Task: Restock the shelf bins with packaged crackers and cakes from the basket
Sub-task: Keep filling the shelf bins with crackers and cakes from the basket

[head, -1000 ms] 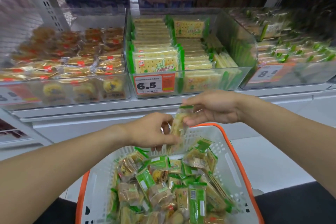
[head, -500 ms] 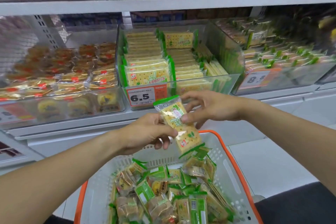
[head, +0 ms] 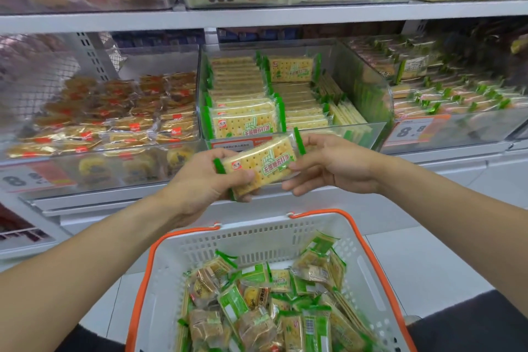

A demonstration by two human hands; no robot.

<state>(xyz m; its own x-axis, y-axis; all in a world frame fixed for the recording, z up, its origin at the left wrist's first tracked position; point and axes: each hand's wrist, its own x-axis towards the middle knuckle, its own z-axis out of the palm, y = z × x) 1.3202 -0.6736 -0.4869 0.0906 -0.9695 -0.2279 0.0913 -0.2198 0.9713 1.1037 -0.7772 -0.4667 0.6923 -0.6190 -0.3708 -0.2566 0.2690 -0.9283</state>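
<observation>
I hold one green-edged cracker packet (head: 263, 163) flat and face up between both hands, just in front of the clear middle bin (head: 368, 88), which holds rows of the same crackers. My left hand (head: 203, 183) grips its left end with the thumb on top. At the packet's right end, my right hand (head: 337, 166) pinches it with thumb and fingertips. Below my hands stands the white basket with an orange rim (head: 320, 212), holding several mixed cracker and cake packets (head: 265, 306).
A clear bin of gold-wrapped cakes (head: 114, 114) sits left of the middle bin, and a bin of green-tipped packets (head: 445, 94) sits to the right. Orange price tags hang on the bin fronts. An upper shelf (head: 257, 16) carries boxed biscuits. White floor tiles lie beside the basket.
The cracker packet rose from just above the basket to the middle bin's front and turned from upright to flat, face up. Both hands stayed on it. My view tilted upward.
</observation>
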